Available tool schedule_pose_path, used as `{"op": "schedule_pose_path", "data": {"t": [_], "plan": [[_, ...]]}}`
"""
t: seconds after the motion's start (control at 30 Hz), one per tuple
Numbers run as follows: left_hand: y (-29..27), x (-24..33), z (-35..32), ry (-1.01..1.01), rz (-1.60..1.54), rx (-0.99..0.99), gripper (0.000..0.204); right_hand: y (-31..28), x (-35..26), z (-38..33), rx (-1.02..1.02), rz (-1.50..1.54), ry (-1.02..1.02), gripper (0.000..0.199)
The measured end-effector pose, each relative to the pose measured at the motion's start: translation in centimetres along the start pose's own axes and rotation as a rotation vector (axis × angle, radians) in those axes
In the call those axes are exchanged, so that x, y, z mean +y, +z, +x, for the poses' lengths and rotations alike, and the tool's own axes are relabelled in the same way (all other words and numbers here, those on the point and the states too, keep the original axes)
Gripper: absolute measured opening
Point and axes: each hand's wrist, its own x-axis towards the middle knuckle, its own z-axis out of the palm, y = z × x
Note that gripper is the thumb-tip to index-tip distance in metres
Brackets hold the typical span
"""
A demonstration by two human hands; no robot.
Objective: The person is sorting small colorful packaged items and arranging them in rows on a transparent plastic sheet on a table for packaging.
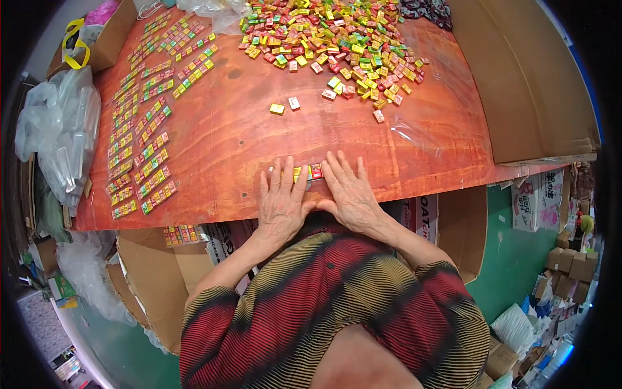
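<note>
Both hands lie flat, palms down, at the near edge of the table (259,129). Left hand (280,201) and right hand (350,194) sit side by side, fingers spread and pointing away from the body, thumbs nearly meeting below.

Between the fingertips lies a short row of small blocks (307,172): yellow and red ones show, the rest is hidden under the fingers. The hands seem to press and square the row from both sides, which would explain the flat, bracketing posture. Neither hand grips anything; both rest open on the wood, touching the row at its ends. A clear film may be around the row; cannot tell.

Far side of the table: a big loose heap (330,39) of the same blocks in red, yellow, green and orange, well apart from the hands. Two strays (285,106) lie between the heap and the hands.

Left part of the table: finished strips (146,123) set in long columns, likely kept there to stay clear of the loose heap.

Off the table's left edge, a bundle of clear bags (61,129). At right, a large open carton (531,84) stands against the table. Another carton (155,279) stands below the near edge, left of the body.
</note>
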Motion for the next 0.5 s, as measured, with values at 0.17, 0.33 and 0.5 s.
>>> {"op": "schedule_pose_path", "data": {"t": [0.17, 0.33, 0.5], "plan": [[0.0, -0.8, 0.5, -0.037, -0.025, -0.03, 0.061, 0.8, -0.1, 1.2, 0.093, 0.157, -0.017, 0.064], [-1.5, -4.6, 1.1, -0.218, 0.191, -0.051, 0.052, -1.0, 0.2, 6.7, 0.045, 0.817, -0.027, 0.046], [-2.7, -9.3, 1.5, -0.321, 0.27, 0.028, 0.042, -0.5, 5.1, 12.7, 0.586, 0.015, 0.001, 0.039]]}}
